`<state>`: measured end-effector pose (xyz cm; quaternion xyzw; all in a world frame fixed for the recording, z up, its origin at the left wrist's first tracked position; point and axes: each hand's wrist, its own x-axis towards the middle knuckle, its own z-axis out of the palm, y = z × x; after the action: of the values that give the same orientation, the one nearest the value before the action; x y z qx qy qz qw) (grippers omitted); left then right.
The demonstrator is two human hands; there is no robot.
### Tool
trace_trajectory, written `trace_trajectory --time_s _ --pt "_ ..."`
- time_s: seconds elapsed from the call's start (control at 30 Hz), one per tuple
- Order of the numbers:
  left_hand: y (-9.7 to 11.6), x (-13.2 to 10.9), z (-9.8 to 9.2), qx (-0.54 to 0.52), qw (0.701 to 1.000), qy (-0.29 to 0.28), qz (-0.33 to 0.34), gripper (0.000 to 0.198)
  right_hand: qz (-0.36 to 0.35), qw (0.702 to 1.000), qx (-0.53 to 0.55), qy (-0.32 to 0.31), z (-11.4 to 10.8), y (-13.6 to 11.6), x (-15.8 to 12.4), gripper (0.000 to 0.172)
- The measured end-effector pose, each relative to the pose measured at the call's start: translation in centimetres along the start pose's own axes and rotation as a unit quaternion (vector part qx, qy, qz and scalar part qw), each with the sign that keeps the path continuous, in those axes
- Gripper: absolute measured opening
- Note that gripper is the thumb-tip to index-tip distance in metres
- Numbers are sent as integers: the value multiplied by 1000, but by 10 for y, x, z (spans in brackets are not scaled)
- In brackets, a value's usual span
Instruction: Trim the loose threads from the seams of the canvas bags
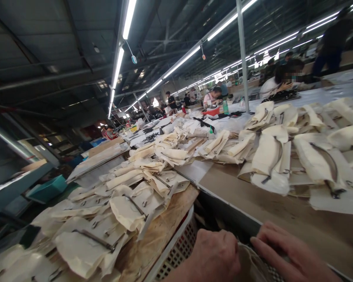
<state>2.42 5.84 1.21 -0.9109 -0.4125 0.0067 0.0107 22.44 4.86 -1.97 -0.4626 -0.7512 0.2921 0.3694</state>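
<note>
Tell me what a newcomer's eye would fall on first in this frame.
First, the heaps of cream fabric pieces with dark metal fittings, which cover the wooden bench at left and the long table running away to the right. Next come the bright light strips overhead. At the bottom edge, the left hand and right hand lie at one cream piece, beside a white perforated basket.

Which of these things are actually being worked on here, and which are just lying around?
In hand:
- cream fabric piece, between the left hand and the right hand
- white perforated basket, right beside the left hand

Lying about:
- stacked cream pieces on the wooden board
- more cream piles on the long table
- green bottle
- teal bin
</note>
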Motion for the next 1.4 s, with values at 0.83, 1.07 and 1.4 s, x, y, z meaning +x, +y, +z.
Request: trace_trajectory --time_s 0.83,1.07,1.4 --pt "0 8 -4 -127 977 -65 -155 16 185 944 157 -223 16 4 56 11" --pt "4 8 4 -205 959 -66 -183 21 199 958 102 -181 24 4 51 9" --pt "10 4 -13 -265 948 -43 -172 16 241 955 74 -157 17 -11 50 7"
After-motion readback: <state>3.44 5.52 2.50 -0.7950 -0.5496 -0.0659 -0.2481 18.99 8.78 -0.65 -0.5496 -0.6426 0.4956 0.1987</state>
